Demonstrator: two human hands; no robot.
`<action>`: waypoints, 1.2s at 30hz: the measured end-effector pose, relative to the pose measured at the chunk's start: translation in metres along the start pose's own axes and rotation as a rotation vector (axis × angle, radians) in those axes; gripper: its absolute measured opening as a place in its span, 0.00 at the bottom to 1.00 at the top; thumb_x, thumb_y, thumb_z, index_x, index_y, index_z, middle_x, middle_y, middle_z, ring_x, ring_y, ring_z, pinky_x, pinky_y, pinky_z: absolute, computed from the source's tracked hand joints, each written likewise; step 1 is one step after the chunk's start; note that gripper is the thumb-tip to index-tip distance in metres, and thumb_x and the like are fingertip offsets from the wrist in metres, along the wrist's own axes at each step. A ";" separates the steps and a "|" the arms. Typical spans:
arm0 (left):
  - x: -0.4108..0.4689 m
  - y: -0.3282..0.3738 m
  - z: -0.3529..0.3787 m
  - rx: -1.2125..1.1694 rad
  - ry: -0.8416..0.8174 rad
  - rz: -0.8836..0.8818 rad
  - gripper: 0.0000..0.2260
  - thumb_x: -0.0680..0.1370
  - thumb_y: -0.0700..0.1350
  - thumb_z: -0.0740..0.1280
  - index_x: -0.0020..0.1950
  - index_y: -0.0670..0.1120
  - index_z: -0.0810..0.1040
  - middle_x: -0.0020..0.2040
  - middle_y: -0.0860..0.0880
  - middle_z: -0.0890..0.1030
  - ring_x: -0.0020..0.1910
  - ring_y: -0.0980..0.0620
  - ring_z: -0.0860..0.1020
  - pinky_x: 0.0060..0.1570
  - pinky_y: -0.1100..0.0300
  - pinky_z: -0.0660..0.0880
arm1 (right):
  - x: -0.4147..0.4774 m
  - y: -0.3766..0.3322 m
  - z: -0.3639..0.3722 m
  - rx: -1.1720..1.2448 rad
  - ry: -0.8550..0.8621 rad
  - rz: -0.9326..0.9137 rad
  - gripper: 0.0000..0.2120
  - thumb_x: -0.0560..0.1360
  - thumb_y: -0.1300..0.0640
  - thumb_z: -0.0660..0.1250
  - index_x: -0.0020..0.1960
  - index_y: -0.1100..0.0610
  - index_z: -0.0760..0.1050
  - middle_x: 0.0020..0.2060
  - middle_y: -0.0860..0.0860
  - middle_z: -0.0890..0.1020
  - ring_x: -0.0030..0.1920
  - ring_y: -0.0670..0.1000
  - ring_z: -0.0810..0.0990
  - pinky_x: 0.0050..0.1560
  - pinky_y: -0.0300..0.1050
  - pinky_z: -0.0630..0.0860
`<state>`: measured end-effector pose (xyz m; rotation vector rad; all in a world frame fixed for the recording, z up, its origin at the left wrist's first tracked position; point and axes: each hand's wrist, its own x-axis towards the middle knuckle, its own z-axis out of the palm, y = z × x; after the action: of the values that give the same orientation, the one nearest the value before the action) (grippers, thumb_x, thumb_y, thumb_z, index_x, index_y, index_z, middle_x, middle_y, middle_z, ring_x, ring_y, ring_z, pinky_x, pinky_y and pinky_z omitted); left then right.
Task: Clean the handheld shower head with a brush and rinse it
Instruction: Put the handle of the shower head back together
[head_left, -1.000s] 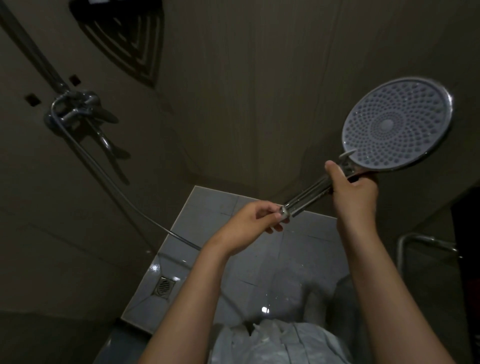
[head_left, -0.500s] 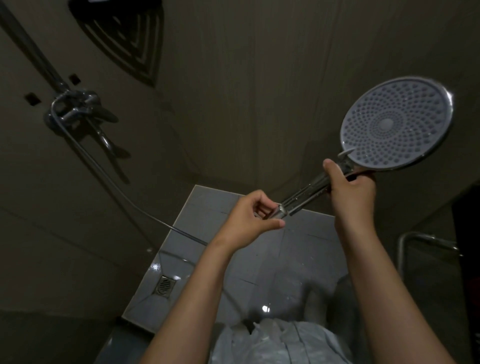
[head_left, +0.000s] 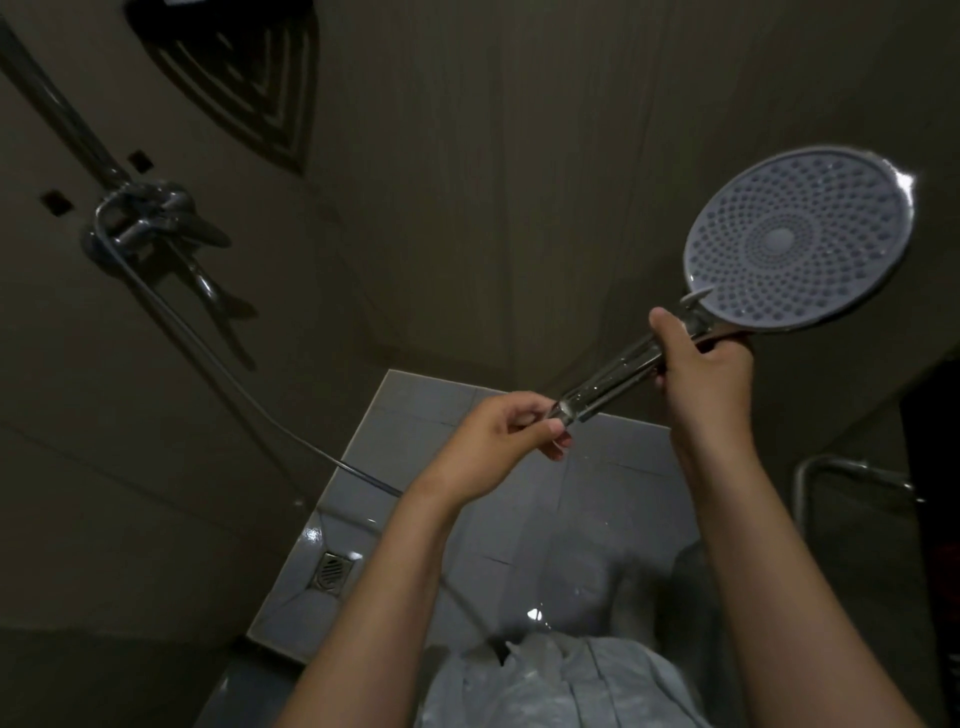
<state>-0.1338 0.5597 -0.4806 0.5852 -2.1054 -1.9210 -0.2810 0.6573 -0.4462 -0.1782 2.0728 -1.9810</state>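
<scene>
I see both hands, right (head_left: 706, 374) and left (head_left: 498, 436), grasping the shower head (head_left: 795, 244), with hose (head_left: 218, 358), tap (head_left: 150, 218) and drain (head_left: 332, 569) around.

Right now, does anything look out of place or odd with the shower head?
Nothing looks damaged. One oddity: no brush is visible. The right hand grips the round grey-faced chrome shower head by its neck, while the left hand pinches the handle's bottom end.
</scene>
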 end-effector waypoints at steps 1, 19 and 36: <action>0.001 -0.001 0.002 0.024 0.049 0.015 0.08 0.75 0.34 0.67 0.45 0.47 0.79 0.39 0.49 0.82 0.38 0.55 0.80 0.47 0.59 0.77 | 0.001 0.000 -0.001 -0.006 0.002 -0.002 0.12 0.73 0.50 0.70 0.35 0.52 0.70 0.29 0.47 0.74 0.28 0.42 0.73 0.35 0.40 0.71; -0.008 0.016 -0.018 -0.117 -0.344 -0.164 0.13 0.82 0.44 0.54 0.56 0.38 0.75 0.37 0.44 0.79 0.33 0.51 0.79 0.43 0.61 0.76 | -0.004 -0.004 0.002 0.163 -0.192 0.065 0.07 0.73 0.53 0.70 0.45 0.56 0.74 0.38 0.54 0.79 0.31 0.46 0.74 0.23 0.31 0.66; 0.007 0.004 0.001 0.254 0.190 0.049 0.11 0.69 0.41 0.75 0.39 0.52 0.74 0.36 0.49 0.79 0.35 0.57 0.77 0.41 0.63 0.74 | -0.008 -0.009 0.001 -0.003 -0.004 0.048 0.10 0.73 0.48 0.69 0.43 0.54 0.71 0.31 0.48 0.74 0.29 0.46 0.72 0.33 0.41 0.69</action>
<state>-0.1408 0.5583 -0.4774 0.7278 -2.2305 -1.5168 -0.2742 0.6580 -0.4363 -0.1318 2.0581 -1.9490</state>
